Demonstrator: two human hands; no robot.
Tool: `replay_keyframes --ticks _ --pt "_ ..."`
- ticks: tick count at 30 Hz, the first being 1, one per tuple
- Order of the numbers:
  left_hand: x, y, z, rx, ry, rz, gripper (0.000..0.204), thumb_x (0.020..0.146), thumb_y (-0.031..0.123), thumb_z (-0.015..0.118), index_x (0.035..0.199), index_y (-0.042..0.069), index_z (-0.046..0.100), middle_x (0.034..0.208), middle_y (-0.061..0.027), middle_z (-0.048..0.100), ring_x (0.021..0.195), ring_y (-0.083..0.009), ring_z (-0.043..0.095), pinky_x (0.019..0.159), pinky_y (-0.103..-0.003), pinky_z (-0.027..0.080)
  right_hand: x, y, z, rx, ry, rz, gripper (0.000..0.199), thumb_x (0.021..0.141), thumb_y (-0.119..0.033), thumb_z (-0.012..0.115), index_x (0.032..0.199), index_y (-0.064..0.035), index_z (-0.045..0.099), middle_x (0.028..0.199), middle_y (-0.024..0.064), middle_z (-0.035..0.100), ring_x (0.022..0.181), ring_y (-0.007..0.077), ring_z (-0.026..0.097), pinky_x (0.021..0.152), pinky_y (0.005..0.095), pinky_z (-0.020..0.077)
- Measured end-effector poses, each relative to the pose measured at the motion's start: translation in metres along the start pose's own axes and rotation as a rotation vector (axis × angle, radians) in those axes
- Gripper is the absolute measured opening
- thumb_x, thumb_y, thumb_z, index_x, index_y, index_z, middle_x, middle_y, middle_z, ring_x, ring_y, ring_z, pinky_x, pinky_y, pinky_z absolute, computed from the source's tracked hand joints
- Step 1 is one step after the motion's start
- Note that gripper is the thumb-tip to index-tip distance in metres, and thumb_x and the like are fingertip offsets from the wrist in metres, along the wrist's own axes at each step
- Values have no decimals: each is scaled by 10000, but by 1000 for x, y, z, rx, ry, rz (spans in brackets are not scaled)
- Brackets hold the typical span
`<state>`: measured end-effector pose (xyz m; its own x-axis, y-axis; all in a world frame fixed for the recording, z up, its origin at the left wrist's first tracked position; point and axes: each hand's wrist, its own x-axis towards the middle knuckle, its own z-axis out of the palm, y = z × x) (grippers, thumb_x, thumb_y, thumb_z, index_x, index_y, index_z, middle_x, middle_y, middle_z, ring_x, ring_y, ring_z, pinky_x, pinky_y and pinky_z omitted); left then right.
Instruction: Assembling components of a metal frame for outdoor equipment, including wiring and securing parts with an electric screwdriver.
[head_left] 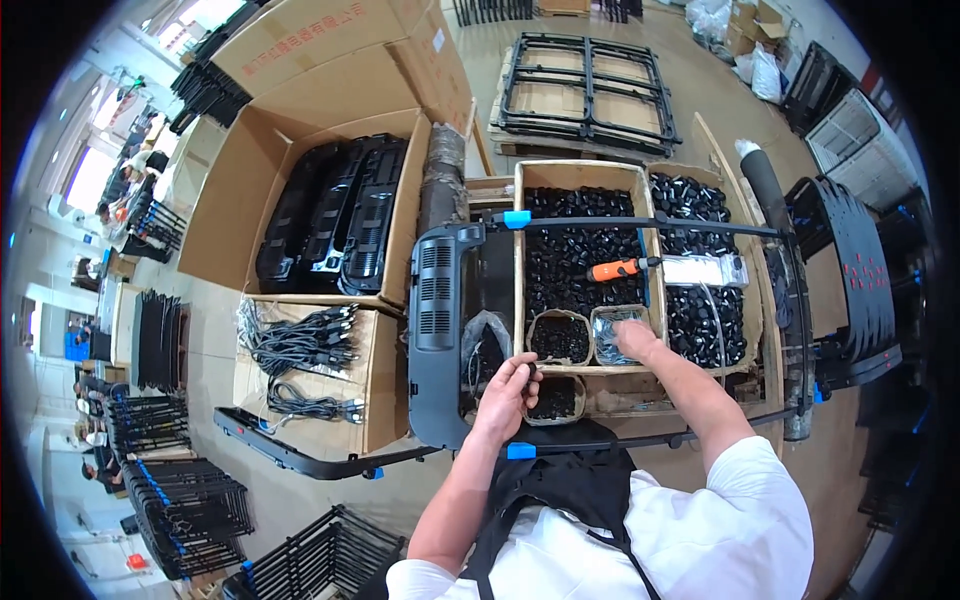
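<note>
My left hand (pixel 507 397) is closed, with thumb and fingers pinched on a small black part (pixel 531 372). It is beside the black plastic cover (pixel 434 390) at the left end of a black tube frame (pixel 700 226). My right hand (pixel 636 341) reaches into a small box of silvery screws (pixel 604 330); its fingers are bent and their tips partly hidden, so what they pinch cannot be made out. Small boxes of black pieces (pixel 560 338) stand near both hands. An orange power screwdriver (pixel 618 269) lies across the black parts in the large box behind.
Large boxes of black plastic parts (pixel 580 205) sit under the frame. On the left, an open carton (pixel 215 215) holds black covers (pixel 335 215), with bundled cables (pixel 305 340) in front. Blue clips (pixel 517 219) sit on the frame. Stacked frames (pixel 590 90) lie behind.
</note>
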<state>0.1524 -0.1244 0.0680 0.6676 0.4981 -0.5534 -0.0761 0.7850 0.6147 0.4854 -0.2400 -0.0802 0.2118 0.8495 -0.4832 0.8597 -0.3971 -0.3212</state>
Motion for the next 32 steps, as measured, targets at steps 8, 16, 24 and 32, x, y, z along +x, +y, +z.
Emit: replay_keyframes --ticks 8,16,24,32 --pt "-32 -9 -29 -27 -55 34 335 1129 123 543 1459 64 544 1160 -64 693 860 -111 622 714 -265 535 -6 -8 3 -151 33 4 252 904 -122 588 955 -1 803 1022 277 768 1001 450 751 913 552 602" --pt "-32 -42 -37 124 -47 16 366 1144 168 527 1495 69 504 1147 -37 683 829 -92 621 663 -241 532 -20 -11 10 -9 217 11 251 942 -208 693 1021 24 746 1017 291 760 1043 485 719 967 569 561" --pt "-36 -37 -39 149 -37 42 347 1142 173 534 1466 50 541 1161 -36 677 871 -88 614 687 -236 531 -18 -15 -22 1063 -19 226 100 999 -126 674 1064 -51 686 848 53 690 774 155 672 656 306 539" --pt "-38 -40 -48 157 -39 68 332 1135 183 553 1450 78 564 1170 -32 680 881 -106 626 705 -258 539 -29 -89 -20 1996 -357 -225 129 933 -200 637 1021 -110 666 903 36 616 746 199 591 620 339 475"
